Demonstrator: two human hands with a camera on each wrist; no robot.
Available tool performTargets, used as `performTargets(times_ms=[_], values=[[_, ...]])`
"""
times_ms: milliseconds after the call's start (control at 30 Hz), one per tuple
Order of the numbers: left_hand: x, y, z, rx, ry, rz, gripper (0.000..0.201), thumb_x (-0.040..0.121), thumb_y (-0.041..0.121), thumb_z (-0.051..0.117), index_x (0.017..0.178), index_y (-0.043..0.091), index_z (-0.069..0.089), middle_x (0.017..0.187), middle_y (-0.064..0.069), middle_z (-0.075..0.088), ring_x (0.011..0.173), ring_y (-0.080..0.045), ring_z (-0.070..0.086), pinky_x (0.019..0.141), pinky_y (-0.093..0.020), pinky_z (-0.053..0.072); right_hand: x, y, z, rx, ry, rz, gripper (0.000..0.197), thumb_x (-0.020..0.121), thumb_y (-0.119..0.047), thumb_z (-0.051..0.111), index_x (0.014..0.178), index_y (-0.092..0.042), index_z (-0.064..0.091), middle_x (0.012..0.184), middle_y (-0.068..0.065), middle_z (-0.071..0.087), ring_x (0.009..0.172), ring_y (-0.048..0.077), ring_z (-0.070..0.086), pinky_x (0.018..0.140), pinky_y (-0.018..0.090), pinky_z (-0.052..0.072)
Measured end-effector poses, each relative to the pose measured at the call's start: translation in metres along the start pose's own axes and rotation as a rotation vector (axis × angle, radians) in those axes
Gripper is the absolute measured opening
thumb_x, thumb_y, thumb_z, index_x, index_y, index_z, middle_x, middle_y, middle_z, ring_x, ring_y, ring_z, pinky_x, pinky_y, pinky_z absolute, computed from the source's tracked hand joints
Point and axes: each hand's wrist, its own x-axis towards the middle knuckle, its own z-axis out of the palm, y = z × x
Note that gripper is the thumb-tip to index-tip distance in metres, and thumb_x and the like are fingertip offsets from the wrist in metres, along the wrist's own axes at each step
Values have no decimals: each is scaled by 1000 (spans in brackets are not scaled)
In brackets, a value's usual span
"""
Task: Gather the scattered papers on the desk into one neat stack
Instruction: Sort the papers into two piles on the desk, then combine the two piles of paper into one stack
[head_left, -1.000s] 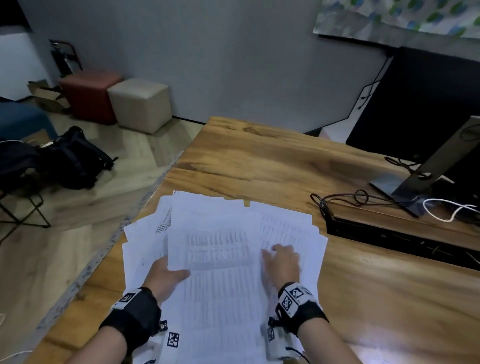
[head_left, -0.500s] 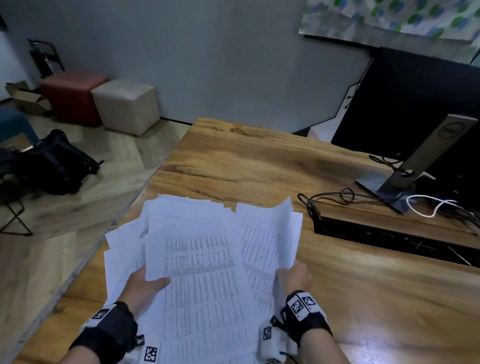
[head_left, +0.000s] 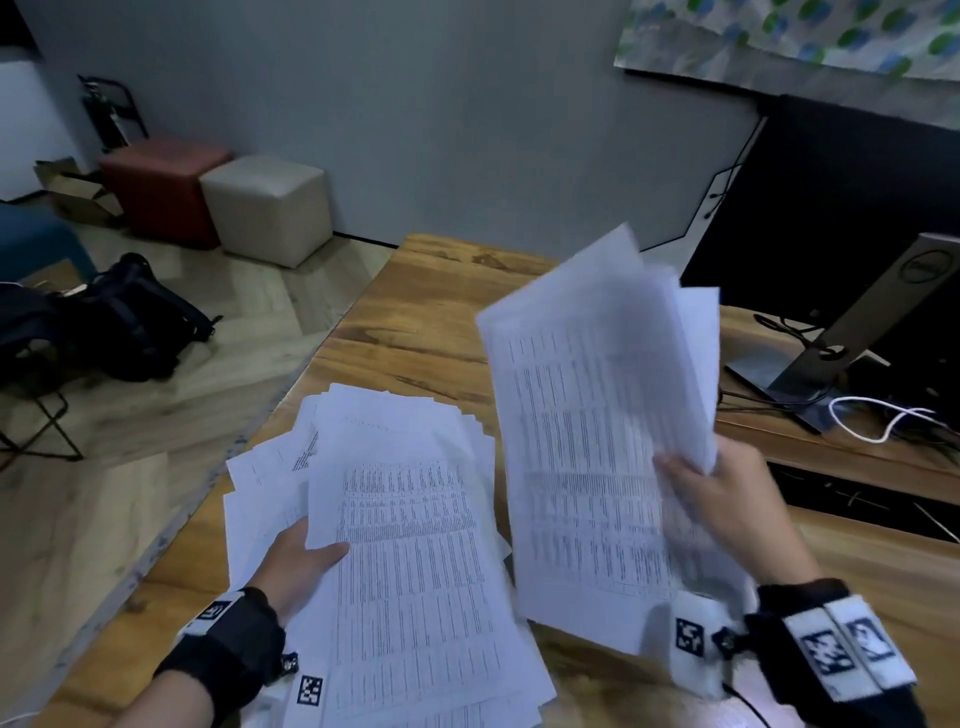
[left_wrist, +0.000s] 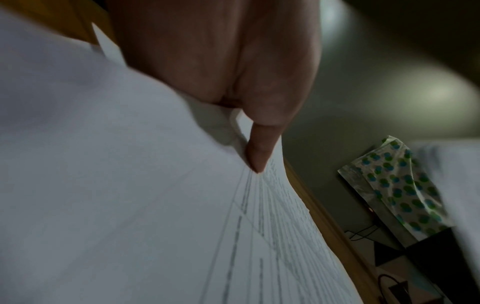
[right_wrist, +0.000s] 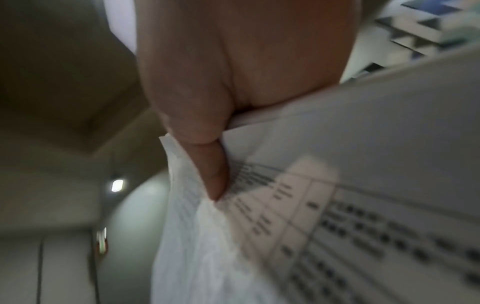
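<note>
My right hand (head_left: 727, 499) pinches a sheaf (head_left: 597, 441) of printed sheets by its right edge, thumb on the printed face, fingers behind; the sheaf is lifted off the desk (head_left: 415, 322), tilted up, blurred. My left hand (head_left: 296, 561) holds the pile (head_left: 405, 519) at its left side, thumb on the top sheet, fingers hidden beneath. The pile lies fanned and uneven on the near left part of the desk, just left of the sheaf. Left wrist view: thumb (left_wrist: 257, 156) pressed on paper. Right wrist view: thumb (right_wrist: 215, 176) clamped on a table printout. Far right: monitor stand (head_left: 841, 353), cables (head_left: 883, 415). On the floor, left: bag (head_left: 130, 322), two cube stools (head_left: 218, 202).
</note>
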Motion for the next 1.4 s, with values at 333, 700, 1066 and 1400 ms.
performTargets(times_ms=[333, 700, 1066, 1400], values=[[2, 18, 15, -319, -75, -112, 56, 92, 55, 59, 140, 27, 51, 142, 13, 52, 134, -17, 49, 117, -43, 32, -8, 42, 142, 468, -297, 361, 29, 93, -5, 58, 120, -12, 62, 104, 8, 76, 93, 28, 73, 83, 48, 60], [-7, 42, 28, -156, -204, 67, 42, 87, 5, 72, 127, 12, 64, 120, -6, 75, 113, -24, 70, 104, -47, 49, -11, 73, 146, 570, -196, 389, 65, 70, -22, 83, 127, -21, 52, 118, 3, 71, 104, 21, 69, 91, 47, 55], [-19, 46, 68, 180, -173, 107, 16, 91, 40, 65, 90, 24, 68, 82, 12, 75, 78, -15, 70, 76, -34, 55, -14, 79, 75, 731, -414, 403, 40, 82, 7, 65, 120, -6, 59, 102, 13, 78, 90, 31, 76, 69, 42, 61], [35, 31, -16, 1117, 144, 185, 101, 73, 62, 70, 153, 18, 26, 161, -8, 23, 150, -29, 15, 120, -43, 23, -30, 134, 44, 810, -363, 548, 52, 79, 3, 70, 128, -1, 53, 118, 29, 68, 106, 50, 66, 91, 67, 49]])
